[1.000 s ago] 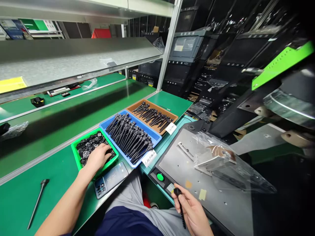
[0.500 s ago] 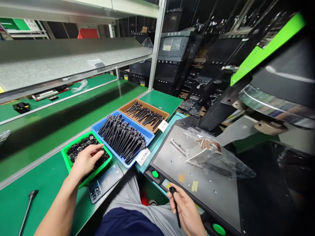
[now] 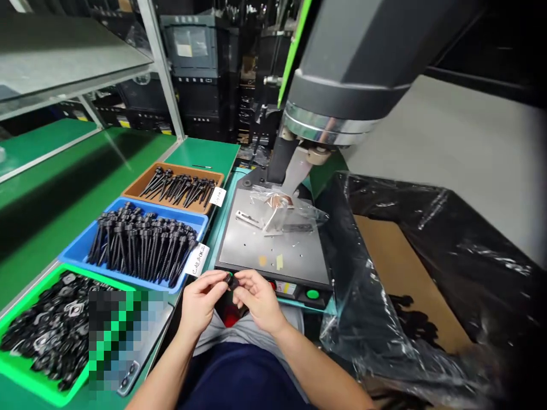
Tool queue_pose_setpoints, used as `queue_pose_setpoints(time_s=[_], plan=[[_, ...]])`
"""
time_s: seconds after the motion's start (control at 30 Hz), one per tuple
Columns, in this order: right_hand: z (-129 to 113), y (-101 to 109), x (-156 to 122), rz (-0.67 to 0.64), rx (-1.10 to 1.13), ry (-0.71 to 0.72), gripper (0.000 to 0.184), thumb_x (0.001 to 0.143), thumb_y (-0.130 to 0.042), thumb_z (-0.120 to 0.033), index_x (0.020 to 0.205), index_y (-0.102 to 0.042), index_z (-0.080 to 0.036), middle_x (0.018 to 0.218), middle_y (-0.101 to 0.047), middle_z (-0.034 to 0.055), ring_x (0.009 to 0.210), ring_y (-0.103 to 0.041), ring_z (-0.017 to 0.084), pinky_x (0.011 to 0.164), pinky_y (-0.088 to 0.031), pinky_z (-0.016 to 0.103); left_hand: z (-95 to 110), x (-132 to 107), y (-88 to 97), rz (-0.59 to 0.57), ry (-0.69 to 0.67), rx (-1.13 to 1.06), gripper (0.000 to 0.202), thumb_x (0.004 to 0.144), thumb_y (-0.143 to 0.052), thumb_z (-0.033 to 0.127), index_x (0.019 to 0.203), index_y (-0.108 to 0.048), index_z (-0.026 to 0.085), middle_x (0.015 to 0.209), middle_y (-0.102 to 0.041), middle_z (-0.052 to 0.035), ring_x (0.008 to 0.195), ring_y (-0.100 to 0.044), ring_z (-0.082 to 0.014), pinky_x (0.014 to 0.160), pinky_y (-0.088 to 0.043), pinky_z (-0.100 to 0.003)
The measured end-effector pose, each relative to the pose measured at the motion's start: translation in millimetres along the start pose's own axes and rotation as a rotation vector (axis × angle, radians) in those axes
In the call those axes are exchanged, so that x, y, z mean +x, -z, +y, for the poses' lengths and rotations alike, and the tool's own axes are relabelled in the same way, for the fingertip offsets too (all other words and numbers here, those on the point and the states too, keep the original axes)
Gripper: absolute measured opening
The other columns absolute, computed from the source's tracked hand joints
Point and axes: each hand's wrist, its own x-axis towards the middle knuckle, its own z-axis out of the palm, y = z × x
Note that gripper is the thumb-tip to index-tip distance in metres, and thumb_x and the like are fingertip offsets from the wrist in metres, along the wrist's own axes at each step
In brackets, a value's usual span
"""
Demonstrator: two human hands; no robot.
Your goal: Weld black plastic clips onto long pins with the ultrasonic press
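Note:
In front of my lap, my left hand (image 3: 201, 303) and my right hand (image 3: 260, 302) meet at the fingertips. Between them is a black part (image 3: 231, 281), gripped by both thumbs and forefingers. Only its dark head end shows; my right fingers cover the rest of the ribbed black rod. Whether my left fingertips pinch a separate small piece against it, I cannot tell. To the left, a green bin (image 3: 29, 373) holds many small black square pieces (image 3: 55, 324). A blue tray (image 3: 79, 246) beyond it carries rows of ribbed black rods (image 3: 141, 242) with square heads.
A brown tray (image 3: 128, 187) of similar rods sits farther back. A phone (image 3: 147, 341), partly pixelated, lies beside the green bin. Ahead stands a machine with a metal plate (image 3: 239, 250), a grey head (image 3: 342, 97) and a green button (image 3: 313, 294). A plastic-lined box (image 3: 384, 233) is at right.
My left hand has left the green bin and come to my right hand, which still holds the black rod, now with its head between both. The view has swung right.

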Motion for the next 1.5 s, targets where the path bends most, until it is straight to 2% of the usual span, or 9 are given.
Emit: queue_pose_setpoints(time_s=[0.17, 0.3, 0.57, 0.77, 0.97, 1.13, 1.23, 1.33, 1.5], plan=[[-0.1, 4.9, 0.5, 0.053, -0.011, 0.010, 0.024, 0.075, -0.072, -0.029, 0.093, -0.057, -0.021, 0.077, -0.065, -0.0013, 0.057, -0.060, 0.011, 0.050, -0.047, 0.023, -3.8, 0.5, -5.8, -0.001, -0.050, 0.043, 0.014, 0.073, -0.074, 0.027, 0.084, -0.079, 0.022, 0.094, -0.074, -0.0082, 0.091, -0.067, -0.0230, 0.085, -0.055, -0.033], [-0.4, 6.8, -0.6, 0.081, -0.175, 0.085, 0.019, 0.078, -0.068, -0.025, 0.094, -0.060, -0.020, 0.077, -0.066, -0.0004, 0.061, -0.062, 0.012, 0.053, -0.049, 0.024, -6.2, 0.5, -4.4, -0.008, -0.120, 0.075, 0.014, 0.075, -0.073, 0.027, 0.086, -0.078, 0.021, 0.095, -0.074, -0.0082, 0.091, -0.067, -0.0221, 0.084, -0.056, -0.034], [-2.2, 8.0, -1.6, 0.116, -0.497, 0.253, 0.015, 0.083, -0.064, -0.022, 0.098, -0.064, -0.021, 0.089, -0.071, 0.0034, 0.081, -0.067, 0.016, 0.076, -0.055, 0.031, -12.7, 0.0, -2.6, -0.077, -0.242, 0.124, 0.016, 0.081, -0.068, 0.022, 0.095, -0.076, 0.025, 0.102, -0.072, -0.0058, 0.096, -0.067, -0.0180, 0.086, -0.055, -0.031], [2.3, 9.7, 1.5, 0.050, -0.259, 0.126, 0.016, 0.079, -0.065, -0.020, 0.095, -0.062, -0.021, 0.078, -0.068, -0.0002, 0.064, -0.063, 0.013, 0.055, -0.051, 0.024, -13.3, 1.2, -2.2, -0.142, -0.193, 0.106, 0.015, 0.081, -0.069, 0.024, 0.094, -0.077, 0.025, 0.104, -0.072, -0.0068, 0.097, -0.067, -0.0198, 0.085, -0.056, -0.031], [6.6, 13.3, 1.8, 0.115, -0.284, 0.143, 0.019, 0.082, -0.061, -0.020, 0.101, -0.064, -0.021, 0.078, -0.064, -0.0006, 0.062, -0.060, 0.011, 0.055, -0.049, 0.023, -19.4, 3.1, -12.1, -0.158, -0.207, 0.169, 0.018, 0.085, -0.064, 0.028, 0.098, -0.076, 0.025, 0.107, -0.071, -0.0075, 0.101, -0.066, -0.0218, 0.090, -0.054, -0.036], [13.6, 30.0, 2.2, 0.106, -0.192, 0.061, 0.040, 0.084, -0.060, -0.028, 0.123, -0.059, -0.023, 0.081, -0.060, -0.0006, 0.057, -0.057, 0.010, 0.049, -0.046, 0.023, -32.7, 9.6, -30.1, -0.205, -0.154, 0.155, 0.030, 0.084, -0.064, 0.033, 0.112, -0.071, 0.025, 0.121, -0.066, -0.0082, 0.111, -0.062, -0.0234, 0.098, -0.049, -0.037], [14.3, 47.2, 0.0, 0.175, -0.124, 0.035, 0.043, 0.080, -0.067, -0.033, 0.121, -0.059, -0.021, 0.077, -0.060, -0.0010, 0.054, -0.055, 0.009, 0.048, -0.043, 0.022, -43.6, 19.3, -46.5, -0.164, 0.004, 0.040, 0.037, 0.083, -0.064, 0.040, 0.114, -0.069, 0.021, 0.121, -0.066, -0.0107, 0.111, -0.062, -0.0250, 0.096, -0.050, -0.039], [13.1, 63.7, -4.7, 0.257, -0.049, 0.028, 0.041, 0.081, -0.069, -0.039, 0.116, -0.059, -0.020, 0.079, -0.064, 0.0012, 0.052, -0.052, 0.008, 0.045, -0.039, 0.021, -54.3, 34.1, -69.7, -0.218, 0.175, -0.078, 0.038, 0.083, -0.062, 0.047, 0.104, -0.071, 0.017, 0.113, -0.070, -0.0128, 0.106, -0.064, -0.0268, 0.092, -0.052, -0.041], [8.3, 77.7, -11.8, 0.339, 0.056, 0.016, 0.038, 0.082, -0.069, -0.043, 0.109, -0.059, -0.018, 0.075, -0.064, 0.0009, 0.050, -0.052, 0.007, 0.044, -0.036, 0.020, -65.0, 68.2, -118.7, -0.258, 0.210, -0.166, 0.047, 0.077, -0.070, 0.041, 0.116, -0.065, 0.016, 0.124, -0.064, -0.0151, 0.116, -0.059, -0.0271, 0.103, -0.044, -0.044]])
